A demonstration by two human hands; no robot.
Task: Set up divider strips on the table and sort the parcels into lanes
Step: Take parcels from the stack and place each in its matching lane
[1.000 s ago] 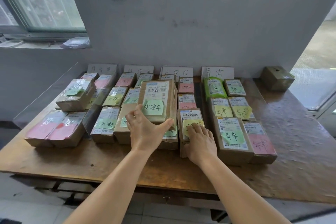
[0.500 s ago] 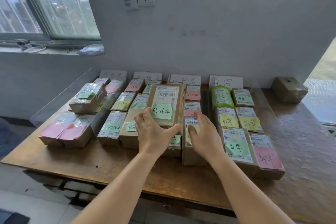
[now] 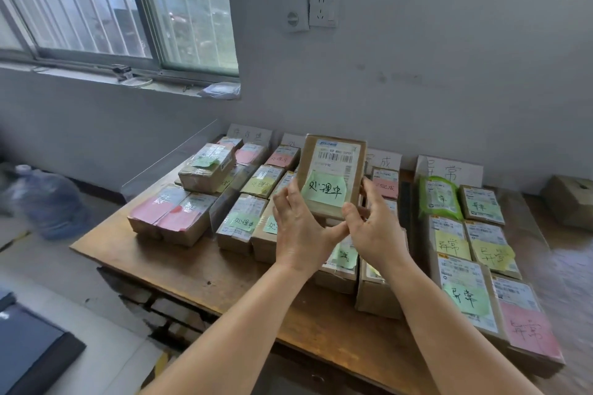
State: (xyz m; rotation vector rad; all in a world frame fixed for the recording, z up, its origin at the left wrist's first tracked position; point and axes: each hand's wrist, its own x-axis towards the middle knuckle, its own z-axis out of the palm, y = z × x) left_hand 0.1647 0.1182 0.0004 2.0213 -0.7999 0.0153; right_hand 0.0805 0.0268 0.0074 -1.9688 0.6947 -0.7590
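Brown cardboard fills the centre of the frame as a person lifts one parcel (image 3: 332,175) clear of the rows below, tilted up so its barcode label and a green sticky note (image 3: 324,190) with handwritten characters face the camera. Both hands are closed on it: the left hand (image 3: 300,231) wraps the lower left edge with the thumb under the bottom, and the right hand (image 3: 375,228) pinches the lower right edge, fingertips on the side. Beneath, a wooden table (image 3: 244,285) carries rows of similar boxes running from the near edge back to the wall, each with a coloured note in green, yellow or pink. Two pink-topped parcels (image 3: 170,218) sit side by side at centre left, with a taped box (image 3: 207,167) behind them. A clear divider strip (image 3: 231,199) stands upright between that lane and the next; another clear sheet (image 3: 170,160) runs along the table's left edge. A green plastic mailer (image 3: 441,197) lies at the head of the right-hand lane, just beside a small box with a green note (image 3: 481,205). White lane signs (image 3: 449,170) lean against the wall at the back. A lone cardboard box (image 3: 569,202) sits at the far right edge, well apart from the lanes. A window (image 3: 118,3) occupies the upper left, a wall socket (image 3: 322,9) the upper centre, and a water jug (image 3: 48,199) stands on the floor at left.
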